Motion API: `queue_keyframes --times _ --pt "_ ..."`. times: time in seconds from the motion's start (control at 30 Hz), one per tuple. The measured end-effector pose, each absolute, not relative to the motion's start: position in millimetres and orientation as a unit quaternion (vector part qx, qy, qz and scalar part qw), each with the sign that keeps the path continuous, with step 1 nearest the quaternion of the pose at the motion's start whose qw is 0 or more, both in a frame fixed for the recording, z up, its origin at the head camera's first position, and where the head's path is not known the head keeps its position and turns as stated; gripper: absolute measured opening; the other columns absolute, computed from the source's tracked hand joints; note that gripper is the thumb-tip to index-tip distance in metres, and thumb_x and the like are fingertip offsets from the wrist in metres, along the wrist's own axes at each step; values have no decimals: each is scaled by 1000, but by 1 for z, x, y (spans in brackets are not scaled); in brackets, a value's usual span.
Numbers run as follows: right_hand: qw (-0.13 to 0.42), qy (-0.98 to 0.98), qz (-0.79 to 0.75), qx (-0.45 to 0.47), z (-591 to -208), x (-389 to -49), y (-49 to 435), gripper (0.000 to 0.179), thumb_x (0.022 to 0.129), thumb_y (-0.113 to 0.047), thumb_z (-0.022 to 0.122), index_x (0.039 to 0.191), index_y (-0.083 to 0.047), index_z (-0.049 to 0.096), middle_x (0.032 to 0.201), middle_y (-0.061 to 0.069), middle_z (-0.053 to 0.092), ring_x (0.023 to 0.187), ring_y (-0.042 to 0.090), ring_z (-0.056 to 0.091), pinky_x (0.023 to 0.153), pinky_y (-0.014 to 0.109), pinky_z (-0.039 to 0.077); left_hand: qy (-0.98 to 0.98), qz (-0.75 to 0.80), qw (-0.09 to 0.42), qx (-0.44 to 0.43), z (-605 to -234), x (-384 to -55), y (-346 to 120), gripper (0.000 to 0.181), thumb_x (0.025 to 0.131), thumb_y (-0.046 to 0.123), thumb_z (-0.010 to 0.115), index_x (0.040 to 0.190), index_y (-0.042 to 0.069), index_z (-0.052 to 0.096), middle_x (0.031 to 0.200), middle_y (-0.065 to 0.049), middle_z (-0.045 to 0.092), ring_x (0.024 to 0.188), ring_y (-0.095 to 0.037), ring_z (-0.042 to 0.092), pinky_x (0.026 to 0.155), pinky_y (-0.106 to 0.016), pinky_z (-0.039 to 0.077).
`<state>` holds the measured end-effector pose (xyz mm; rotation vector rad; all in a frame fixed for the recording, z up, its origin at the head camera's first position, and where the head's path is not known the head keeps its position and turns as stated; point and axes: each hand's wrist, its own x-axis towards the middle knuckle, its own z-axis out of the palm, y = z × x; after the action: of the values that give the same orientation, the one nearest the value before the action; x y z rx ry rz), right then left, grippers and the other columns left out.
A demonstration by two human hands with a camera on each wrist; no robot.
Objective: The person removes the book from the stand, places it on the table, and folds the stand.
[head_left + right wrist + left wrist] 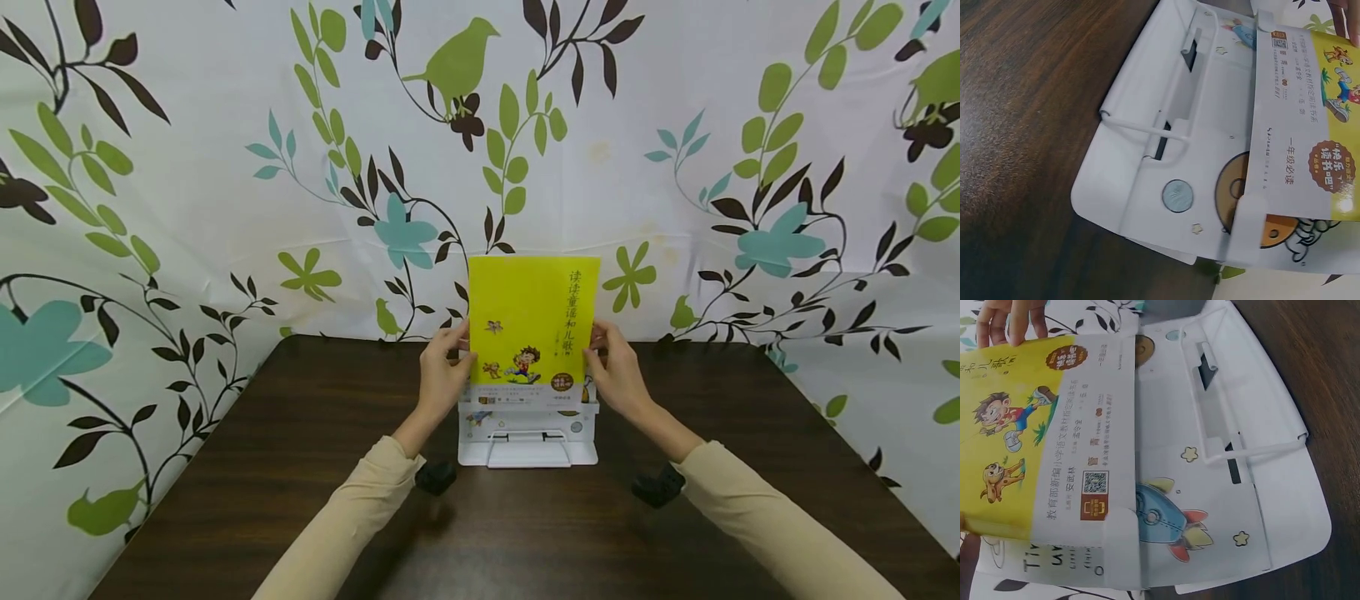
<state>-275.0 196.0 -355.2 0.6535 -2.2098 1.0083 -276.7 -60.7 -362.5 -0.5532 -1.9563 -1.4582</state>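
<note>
A yellow children's book with a white band along its bottom stands nearly upright on a white book stand. Its lower edge meets the stand's ledge, where small tabs overlap the cover's bottom corners. My left hand pinches the book's left edge, thumb toward the front. On the opposite edge, my right hand pinches at about the same height. The stand's panel carries a printed rocket and a brown round figure; the book hides much of it.
A wire support lies over the stand's white base. Beneath is a dark wooden table, backed by a white cloth printed with leaves and birds. Black wrist devices sit under both cuffs.
</note>
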Motion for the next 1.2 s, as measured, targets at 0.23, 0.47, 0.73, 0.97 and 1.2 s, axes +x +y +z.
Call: queue_keyframes --times 0.23,0.47,0.73,0.97,1.2 --pt "338 -821 384 254 -347 -272 197 43 79 14 57 120 11 42 94 19 52 80 24 57 57 34 52 -727 -555 338 -223 -331 -249 -54 45 74 -21 59 118 -12 53 97 -27 56 81 -37 59 62 -44 53" --pt "360 -807 385 265 -336 -269 197 43 80 13 57 121 10 43 95 19 53 81 23 57 60 12 47 -728 -548 344 -226 -333 -259 -56 46 75 -16 62 120 -8 54 99 -23 57 83 -34 59 63 -42 54" --pt "352 -809 395 257 -335 -258 200 43 80 14 57 121 8 44 93 16 54 77 21 56 60 20 50 -756 -526 310 -235 -334 -260 -63 50 77 -11 64 125 0 53 98 -16 57 84 -27 59 63 -36 54" --pt "292 -835 416 211 -333 -244 207 43 82 12 54 124 6 43 94 16 53 76 20 53 58 17 44 -784 -526 245 -219 -336 -246 -54 55 75 -14 62 127 -3 49 99 -16 56 84 -25 59 64 -28 54" --pt "209 -870 415 166 -332 -228 222 37 83 9 52 120 7 45 94 18 53 79 24 51 63 16 41 -778 -563 173 -218 -354 -233 -39 62 73 -15 62 131 -5 42 103 -17 52 86 -25 56 65 -22 53"
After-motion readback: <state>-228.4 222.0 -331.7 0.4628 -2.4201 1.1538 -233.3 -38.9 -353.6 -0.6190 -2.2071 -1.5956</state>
